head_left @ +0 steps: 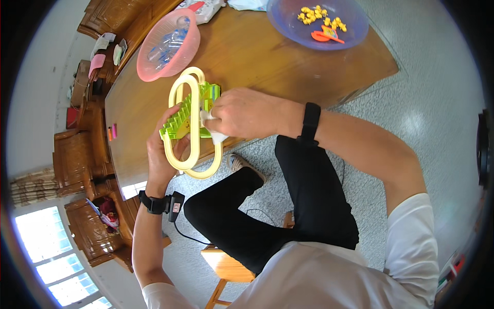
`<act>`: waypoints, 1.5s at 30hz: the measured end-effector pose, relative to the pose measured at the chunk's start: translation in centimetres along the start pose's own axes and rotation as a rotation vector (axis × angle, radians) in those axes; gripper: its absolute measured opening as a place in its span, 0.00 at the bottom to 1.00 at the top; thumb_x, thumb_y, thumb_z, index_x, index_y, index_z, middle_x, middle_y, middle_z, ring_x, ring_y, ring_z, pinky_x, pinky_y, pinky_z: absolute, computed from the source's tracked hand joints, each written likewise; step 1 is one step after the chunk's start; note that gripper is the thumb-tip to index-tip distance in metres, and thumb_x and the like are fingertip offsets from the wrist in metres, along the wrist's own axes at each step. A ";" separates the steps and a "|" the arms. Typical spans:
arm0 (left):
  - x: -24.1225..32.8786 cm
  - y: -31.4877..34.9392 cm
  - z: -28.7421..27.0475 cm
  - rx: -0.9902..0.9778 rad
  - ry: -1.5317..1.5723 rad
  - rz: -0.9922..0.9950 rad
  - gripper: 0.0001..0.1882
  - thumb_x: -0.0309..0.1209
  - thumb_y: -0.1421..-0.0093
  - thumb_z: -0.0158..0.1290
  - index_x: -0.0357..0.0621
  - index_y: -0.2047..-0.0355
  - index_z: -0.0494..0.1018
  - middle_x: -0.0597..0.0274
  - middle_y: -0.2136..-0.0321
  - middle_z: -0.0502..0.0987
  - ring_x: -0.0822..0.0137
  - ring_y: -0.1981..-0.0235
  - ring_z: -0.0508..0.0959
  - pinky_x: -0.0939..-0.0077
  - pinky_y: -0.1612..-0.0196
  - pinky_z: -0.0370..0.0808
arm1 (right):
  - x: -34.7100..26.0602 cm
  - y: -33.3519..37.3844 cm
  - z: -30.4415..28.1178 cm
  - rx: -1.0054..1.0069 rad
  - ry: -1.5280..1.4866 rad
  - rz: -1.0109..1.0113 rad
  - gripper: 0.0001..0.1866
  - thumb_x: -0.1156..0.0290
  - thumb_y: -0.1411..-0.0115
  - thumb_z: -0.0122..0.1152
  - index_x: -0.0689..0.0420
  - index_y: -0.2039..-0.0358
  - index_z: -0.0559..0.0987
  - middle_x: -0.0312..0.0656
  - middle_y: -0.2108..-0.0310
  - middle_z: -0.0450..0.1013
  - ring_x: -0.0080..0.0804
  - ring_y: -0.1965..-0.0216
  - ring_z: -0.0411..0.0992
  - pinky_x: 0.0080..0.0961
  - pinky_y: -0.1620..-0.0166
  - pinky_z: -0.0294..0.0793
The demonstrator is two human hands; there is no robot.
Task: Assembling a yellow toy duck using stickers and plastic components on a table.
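Observation:
A toy track set (195,123) with pale yellow oval loops and a bright green stepped part (177,121) is held up over the near edge of the table. My left hand (160,149) is closed around its left side, fingers partly hidden behind the green steps. With my right hand (237,113) I pinch a white cloth or tissue (218,137) and press it against the right side of the toy. The fingertips of that hand are partly covered by the cloth and the loop.
On the wooden table (247,62) stand a pink basket (145,67) with clear plastic pieces and a blue basin (280,31) with small yellow figures and an orange piece. Small orange and pink items (112,132) lie at the left edge. A wooden stool (231,265) is below me.

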State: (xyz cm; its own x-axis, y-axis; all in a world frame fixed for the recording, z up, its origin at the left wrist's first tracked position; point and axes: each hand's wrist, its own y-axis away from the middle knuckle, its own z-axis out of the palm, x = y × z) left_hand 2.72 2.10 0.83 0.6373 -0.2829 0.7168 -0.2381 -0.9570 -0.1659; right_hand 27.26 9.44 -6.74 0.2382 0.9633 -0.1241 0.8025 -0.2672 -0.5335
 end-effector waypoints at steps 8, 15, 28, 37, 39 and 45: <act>-0.9 0.6 -0.2 0.111 -0.210 -0.011 0.33 0.22 0.43 0.69 0.37 0.37 0.73 0.50 0.49 0.83 0.61 0.49 0.83 0.66 0.44 0.78 | 1.2 4.7 -2.1 0.248 -0.269 0.417 0.11 0.73 0.39 0.57 0.54 0.60 0.85 0.47 0.68 0.79 0.49 0.62 0.80 0.47 0.58 0.78; 2.9 0.3 0.2 0.149 -0.312 -0.146 0.41 0.30 0.41 0.68 0.29 0.31 0.63 0.35 0.45 0.79 0.44 0.45 0.82 0.56 0.46 0.79 | 0.5 6.4 -6.4 0.470 -0.275 0.395 0.20 0.85 0.49 0.60 0.58 0.55 0.85 0.50 0.60 0.76 0.54 0.60 0.77 0.41 0.58 0.76; 0.8 0.3 -1.9 0.239 -0.374 0.236 0.29 0.40 0.46 0.71 0.45 0.46 0.79 0.48 0.53 0.83 0.45 0.47 0.80 0.52 0.43 0.74 | -7.3 3.2 -8.4 0.073 -0.653 0.442 0.25 0.88 0.54 0.61 0.62 0.53 0.85 0.52 0.61 0.81 0.43 0.62 0.81 0.28 0.60 0.78; 0.1 4.4 -1.8 0.593 -0.445 -0.007 0.38 0.46 0.44 0.71 0.40 0.39 0.72 0.44 0.52 0.79 0.46 0.46 0.78 0.53 0.43 0.74 | -9.1 2.7 -7.0 -0.010 -0.110 0.265 0.26 0.82 0.55 0.64 0.54 0.52 0.86 0.42 0.74 0.71 0.45 0.72 0.74 0.39 0.67 0.73; -2.3 6.1 -1.7 0.677 -0.378 -0.106 0.38 0.44 0.42 0.70 0.36 0.38 0.71 0.44 0.52 0.79 0.49 0.47 0.79 0.54 0.44 0.75 | -9.1 2.5 -6.6 0.011 0.070 0.129 0.29 0.81 0.56 0.63 0.56 0.48 0.84 0.39 0.77 0.67 0.39 0.75 0.70 0.36 0.70 0.69; -5.4 6.9 -0.6 0.669 0.709 -0.638 0.31 0.28 0.33 0.59 0.25 0.34 0.63 0.50 0.56 0.78 0.65 0.59 0.83 0.74 0.60 0.85 | -8.8 1.2 -3.1 0.054 0.114 0.063 0.29 0.80 0.54 0.63 0.61 0.46 0.81 0.42 0.75 0.71 0.41 0.74 0.73 0.36 0.70 0.72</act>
State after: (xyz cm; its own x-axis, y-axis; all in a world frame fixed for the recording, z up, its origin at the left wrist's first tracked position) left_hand -2.79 -2.90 -3.71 -0.1014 0.1594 0.9820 0.5468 -0.8157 0.1889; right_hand 27.80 0.52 -3.65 0.3501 0.9345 -0.0642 0.7540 -0.3218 -0.5726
